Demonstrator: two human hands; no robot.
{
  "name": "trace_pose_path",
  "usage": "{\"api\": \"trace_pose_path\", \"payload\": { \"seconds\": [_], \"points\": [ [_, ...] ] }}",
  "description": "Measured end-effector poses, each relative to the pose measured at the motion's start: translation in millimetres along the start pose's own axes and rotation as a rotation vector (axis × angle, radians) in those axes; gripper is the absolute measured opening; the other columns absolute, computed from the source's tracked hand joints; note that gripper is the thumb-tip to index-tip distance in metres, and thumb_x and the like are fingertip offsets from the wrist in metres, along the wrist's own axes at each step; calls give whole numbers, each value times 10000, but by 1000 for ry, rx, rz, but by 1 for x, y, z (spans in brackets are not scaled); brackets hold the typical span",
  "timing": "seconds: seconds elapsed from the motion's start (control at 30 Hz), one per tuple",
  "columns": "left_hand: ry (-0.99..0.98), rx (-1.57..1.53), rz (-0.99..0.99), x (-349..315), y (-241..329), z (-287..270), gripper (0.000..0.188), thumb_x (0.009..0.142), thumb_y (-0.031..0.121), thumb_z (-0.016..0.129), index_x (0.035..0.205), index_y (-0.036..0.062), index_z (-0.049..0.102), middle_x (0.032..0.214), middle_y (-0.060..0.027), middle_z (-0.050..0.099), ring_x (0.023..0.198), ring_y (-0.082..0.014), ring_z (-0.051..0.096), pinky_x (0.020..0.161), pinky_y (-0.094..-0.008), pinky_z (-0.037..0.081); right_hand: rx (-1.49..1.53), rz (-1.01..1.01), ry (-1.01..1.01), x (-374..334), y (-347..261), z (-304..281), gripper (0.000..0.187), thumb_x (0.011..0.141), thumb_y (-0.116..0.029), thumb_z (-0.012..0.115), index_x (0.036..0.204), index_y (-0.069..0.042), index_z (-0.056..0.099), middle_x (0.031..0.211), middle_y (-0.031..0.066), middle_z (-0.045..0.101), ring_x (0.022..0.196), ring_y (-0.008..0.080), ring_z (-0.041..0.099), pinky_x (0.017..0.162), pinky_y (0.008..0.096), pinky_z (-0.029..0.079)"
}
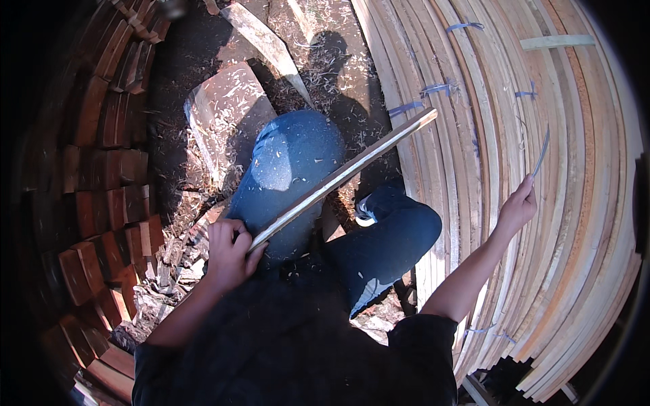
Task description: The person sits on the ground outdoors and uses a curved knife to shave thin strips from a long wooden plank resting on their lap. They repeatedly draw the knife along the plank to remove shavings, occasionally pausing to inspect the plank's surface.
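Observation:
My left hand (229,252) is closed around the lower end of a long, narrow wooden strip (345,174). The strip slants across my thighs up to the right, and its far end stands near the stacked slats. Out to the right, over the stack, my right hand (520,204) is closed on a knife (543,150). Its thin grey-blue blade points away from me, well apart from the strip, and the handle is hidden in my fist.
Long wooden slats (487,271), bundled with blue ties (435,89), lie stacked along the right. Cut wood blocks (101,203) are piled at the left. A flat board (233,101) and a split wood piece (267,47) lie ahead among shavings.

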State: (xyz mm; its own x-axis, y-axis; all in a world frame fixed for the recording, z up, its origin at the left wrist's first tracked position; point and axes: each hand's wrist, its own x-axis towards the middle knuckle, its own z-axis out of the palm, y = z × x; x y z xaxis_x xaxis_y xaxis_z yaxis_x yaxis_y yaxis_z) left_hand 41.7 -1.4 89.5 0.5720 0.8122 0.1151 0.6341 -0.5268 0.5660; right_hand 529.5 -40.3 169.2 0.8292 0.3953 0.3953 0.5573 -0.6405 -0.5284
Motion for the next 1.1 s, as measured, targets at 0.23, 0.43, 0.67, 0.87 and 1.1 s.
{"api": "trace_pose_path", "payload": {
  "seconds": [0.23, 0.43, 0.67, 0.87, 1.1],
  "points": [
    [-36, -31, -25, -9, 1, 3, 273, 708, 160, 754, 744, 43, 511, 901, -129, 468, 824, -294, 437, 699, -400, 341, -11, -643, -598, -139, -89, 24, 350, 799, -334, 722, 694, -48, 550, 563, 118, 526, 508, 276, 579, 472, 345, 429],
    [-4, -27, -26, -10, 1, 4, 261, 710, 142, 757, 742, 41, 518, 904, -132, 470, 821, -292, 440, 698, -394, 349, 29, -493, -470, -95, -73, 46, 365, 793, -355, 715, 692, -49, 542, 562, 142, 536, 498, 340, 540, 453, 375, 419],
    [-24, -82, -24, -5, 6, 3, 238, 729, 131, 742, 751, 28, 528, 897, -140, 475, 842, -308, 457, 729, -399, 375, -1, -621, -338, -81, -48, 67, 424, 802, -393, 693, 660, -43, 501, 542, 130, 497, 494, 338, 516, 457, 395, 399],
    [-13, -139, -14, -5, 9, 1, 275, 729, 94, 732, 726, -7, 475, 875, -147, 437, 832, -309, 441, 730, -395, 378, -70, -761, -211, -54, -36, 72, 508, 848, -488, 612, 634, -43, 489, 499, 93, 462, 430, 280, 474, 427, 372, 377],
    [1, -110, -30, -11, 2, -7, 237, 759, 178, 711, 770, 40, 519, 902, -137, 459, 849, -323, 456, 745, -409, 382, 174, 318, 71, 36, 114, -50, 592, 893, -580, 481, 550, -113, 358, 464, -14, 319, 350, 96, 281, 322, 285, 188]
  ]
}}
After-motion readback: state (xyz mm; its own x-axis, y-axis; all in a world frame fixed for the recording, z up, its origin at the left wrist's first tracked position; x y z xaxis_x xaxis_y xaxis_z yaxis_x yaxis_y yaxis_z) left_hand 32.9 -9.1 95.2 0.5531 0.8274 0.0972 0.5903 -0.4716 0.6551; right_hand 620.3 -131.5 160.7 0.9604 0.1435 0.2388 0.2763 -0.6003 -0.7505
